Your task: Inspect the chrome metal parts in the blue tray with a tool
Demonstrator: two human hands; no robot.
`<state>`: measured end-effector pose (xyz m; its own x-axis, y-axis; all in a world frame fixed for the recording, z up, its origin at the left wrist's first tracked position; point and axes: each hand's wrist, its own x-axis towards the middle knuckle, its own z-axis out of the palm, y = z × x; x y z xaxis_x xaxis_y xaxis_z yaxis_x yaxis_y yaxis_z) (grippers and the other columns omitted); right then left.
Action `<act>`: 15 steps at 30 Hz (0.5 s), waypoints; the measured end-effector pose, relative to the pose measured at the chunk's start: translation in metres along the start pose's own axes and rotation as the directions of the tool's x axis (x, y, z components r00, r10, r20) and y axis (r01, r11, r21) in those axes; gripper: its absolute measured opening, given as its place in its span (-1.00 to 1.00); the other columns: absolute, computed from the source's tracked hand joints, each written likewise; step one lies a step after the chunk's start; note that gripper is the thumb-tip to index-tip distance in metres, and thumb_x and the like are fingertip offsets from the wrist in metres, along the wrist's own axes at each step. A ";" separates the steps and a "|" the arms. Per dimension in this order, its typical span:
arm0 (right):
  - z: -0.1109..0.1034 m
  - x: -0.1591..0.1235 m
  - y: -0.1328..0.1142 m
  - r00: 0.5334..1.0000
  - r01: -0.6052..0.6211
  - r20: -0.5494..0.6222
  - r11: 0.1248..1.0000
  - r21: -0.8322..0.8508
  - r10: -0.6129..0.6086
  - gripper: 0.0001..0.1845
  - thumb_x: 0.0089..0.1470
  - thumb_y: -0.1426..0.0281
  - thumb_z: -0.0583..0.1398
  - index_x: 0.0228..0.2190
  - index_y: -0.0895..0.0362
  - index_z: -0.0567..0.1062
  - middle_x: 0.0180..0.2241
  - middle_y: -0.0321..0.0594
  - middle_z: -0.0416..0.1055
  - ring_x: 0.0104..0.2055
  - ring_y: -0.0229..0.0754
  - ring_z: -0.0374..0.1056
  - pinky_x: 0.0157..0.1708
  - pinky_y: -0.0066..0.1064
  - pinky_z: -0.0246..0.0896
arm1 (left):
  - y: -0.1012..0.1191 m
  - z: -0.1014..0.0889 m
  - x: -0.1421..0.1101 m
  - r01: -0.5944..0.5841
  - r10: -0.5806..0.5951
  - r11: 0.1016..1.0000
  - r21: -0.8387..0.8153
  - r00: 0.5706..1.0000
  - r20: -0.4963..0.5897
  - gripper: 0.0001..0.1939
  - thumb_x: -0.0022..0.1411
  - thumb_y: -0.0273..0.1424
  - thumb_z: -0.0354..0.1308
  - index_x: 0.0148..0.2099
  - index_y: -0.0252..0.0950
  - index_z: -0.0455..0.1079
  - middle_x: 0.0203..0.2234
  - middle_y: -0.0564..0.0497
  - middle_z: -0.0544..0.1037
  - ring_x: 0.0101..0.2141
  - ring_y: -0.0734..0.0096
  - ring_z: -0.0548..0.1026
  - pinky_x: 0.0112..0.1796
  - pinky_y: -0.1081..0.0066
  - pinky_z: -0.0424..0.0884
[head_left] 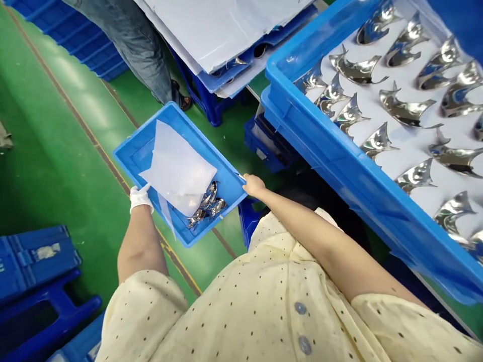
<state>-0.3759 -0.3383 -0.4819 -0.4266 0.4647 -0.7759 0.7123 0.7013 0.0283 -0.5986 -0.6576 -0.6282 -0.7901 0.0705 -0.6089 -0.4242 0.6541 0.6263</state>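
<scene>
A shallow blue plastic tray (145, 138) hangs in front of me above the green floor, tilted toward my body. My left hand (141, 197), in a white glove, grips its left edge. At the right corner my bare right hand (254, 185) is closed around the rim. Inside the tray lie white sheets (183, 168), and several shiny curved metal pieces (207, 207) are bunched at the near end. The sheets hide part of the tray's bottom.
To the right, stacked large blue crates (324, 136) hold rows of polished metal parts (405, 108) on white lining. Ahead stands a table with white sheets (222, 30); a person's leg (139, 50) is beside it. Blue boxes (41, 256) rest on a stool (56, 306) at left.
</scene>
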 end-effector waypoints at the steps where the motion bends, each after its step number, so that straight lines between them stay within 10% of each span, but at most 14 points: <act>1: 0.000 0.000 0.002 1.000 0.010 -0.012 1.000 0.008 -0.010 -0.60 0.32 0.38 0.18 0.15 0.16 0.44 0.14 0.05 0.48 0.13 0.01 0.46 0.07 -0.24 0.36 | -0.002 0.001 0.000 0.034 -0.035 0.999 -0.039 0.999 -0.007 -0.58 0.43 -0.23 0.23 0.22 -0.33 0.40 0.09 -0.15 0.52 -0.02 0.13 0.56 -0.03 0.07 0.58; 10: 0.001 0.011 0.002 0.999 0.043 0.010 0.999 0.020 -0.043 -0.50 0.24 0.33 0.28 0.17 0.14 0.38 0.13 0.03 0.52 0.15 0.08 0.46 0.00 -0.29 0.39 | -0.010 -0.007 0.012 0.154 -0.157 0.969 -0.194 0.988 0.002 -0.58 0.43 -0.25 0.23 0.24 -0.32 0.39 0.12 -0.17 0.50 0.01 0.14 0.55 -0.01 0.06 0.58; 15: 0.005 0.019 0.003 0.996 0.083 0.010 0.996 0.031 -0.083 -0.47 0.12 0.48 0.29 0.13 0.13 0.40 0.12 0.01 0.53 0.14 0.08 0.47 -0.04 -0.31 0.38 | 0.008 -0.020 0.008 -0.019 0.037 0.969 -0.245 0.997 0.068 -0.57 0.42 -0.23 0.24 0.22 -0.31 0.40 0.11 -0.17 0.51 0.02 0.13 0.55 -0.01 0.05 0.57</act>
<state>-0.3793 -0.3297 -0.4996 -0.4789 0.3993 -0.7818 0.6912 0.7205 -0.0553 -0.6176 -0.6672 -0.6185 -0.7734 0.1456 -0.6170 -0.5044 0.4480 0.7381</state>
